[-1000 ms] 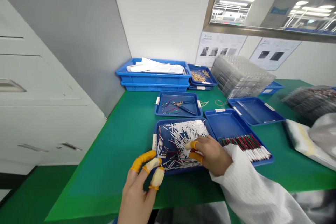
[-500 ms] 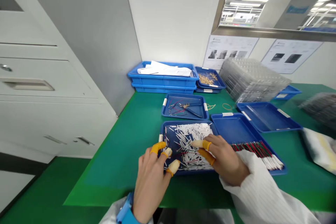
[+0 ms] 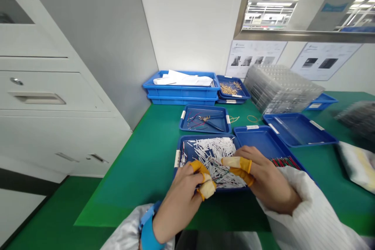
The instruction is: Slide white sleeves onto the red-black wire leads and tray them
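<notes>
A shallow blue plastic tray (image 3: 205, 136) lies on the green counter (image 3: 131, 187) directly in front of the person, heaped with a loose tangle of thin wires with white sleeves (image 3: 211, 150). Both hands are over its near edge. The left hand (image 3: 178, 203), with a blue cuff at the wrist, curls its fingers down toward the tray's near right corner. The right hand (image 3: 266, 175), coming from a white ribbed sleeve, reaches in from the other side, with its thumb and forefinger close together. Orange rubber finger cots (image 3: 237, 162) cover the fingertips of both hands. The two grips nearly meet above the pile, and dark wires run near them, but I cannot tell whether either grip has hold of one.

Just right of the hands, a second blue tray (image 3: 258, 140) holds a neat row of red and black wires (image 3: 285, 162). Beyond the heaped tray, a smaller blue tray (image 3: 203, 114) holds steel pliers (image 3: 212, 125) and a few colored wires.
</notes>
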### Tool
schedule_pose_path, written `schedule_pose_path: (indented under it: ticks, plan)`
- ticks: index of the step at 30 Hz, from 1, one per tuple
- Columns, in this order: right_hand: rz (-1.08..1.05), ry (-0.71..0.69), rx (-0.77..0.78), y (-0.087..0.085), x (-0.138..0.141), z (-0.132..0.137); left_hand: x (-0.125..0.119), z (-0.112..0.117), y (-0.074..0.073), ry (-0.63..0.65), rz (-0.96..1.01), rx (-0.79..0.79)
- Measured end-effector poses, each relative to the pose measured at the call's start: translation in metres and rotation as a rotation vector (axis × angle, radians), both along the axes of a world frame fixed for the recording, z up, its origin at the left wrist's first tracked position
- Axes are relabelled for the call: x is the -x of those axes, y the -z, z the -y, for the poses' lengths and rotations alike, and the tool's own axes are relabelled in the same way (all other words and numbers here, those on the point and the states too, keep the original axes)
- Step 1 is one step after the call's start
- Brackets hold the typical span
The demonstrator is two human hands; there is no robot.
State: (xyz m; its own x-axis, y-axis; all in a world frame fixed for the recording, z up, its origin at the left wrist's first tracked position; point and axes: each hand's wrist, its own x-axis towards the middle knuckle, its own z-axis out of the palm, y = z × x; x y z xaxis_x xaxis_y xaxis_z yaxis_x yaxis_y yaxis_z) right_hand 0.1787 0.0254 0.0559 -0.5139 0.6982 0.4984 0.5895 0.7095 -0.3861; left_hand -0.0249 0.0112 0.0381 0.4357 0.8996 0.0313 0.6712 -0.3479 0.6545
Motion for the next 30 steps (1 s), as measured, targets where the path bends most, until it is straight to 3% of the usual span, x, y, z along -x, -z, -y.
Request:
schedule_pose_path:
  ticks: [3,6,8,12,17,25,30]
  plan:
    - [-0.285,0.069,0.109,0.008,-0.005,0.002,-0.004,0.007,0.006,-0.018,0.105,0.059]
    - [-0.653,0.212,0.331,0.025,-0.007,0.008,-0.007,0.014,0.015,-0.092,0.216,0.086]
    - [-0.798,0.177,0.491,0.037,-0.003,0.016,-0.009,0.019,0.018,-0.142,0.268,0.088]
    - [-0.837,0.045,0.667,0.044,0.018,0.03,-0.013,0.027,0.015,-0.222,0.264,0.035]
    - [-0.911,0.069,0.663,0.035,0.035,0.036,-0.015,0.03,0.013,-0.18,0.339,0.064]
    - [-1.141,0.066,0.628,0.049,0.036,0.044,-0.014,0.032,0.02,-0.133,0.468,0.055]
    - [-1.041,0.033,0.747,0.035,0.029,0.04,-0.01,0.033,0.021,-0.166,0.54,0.074]
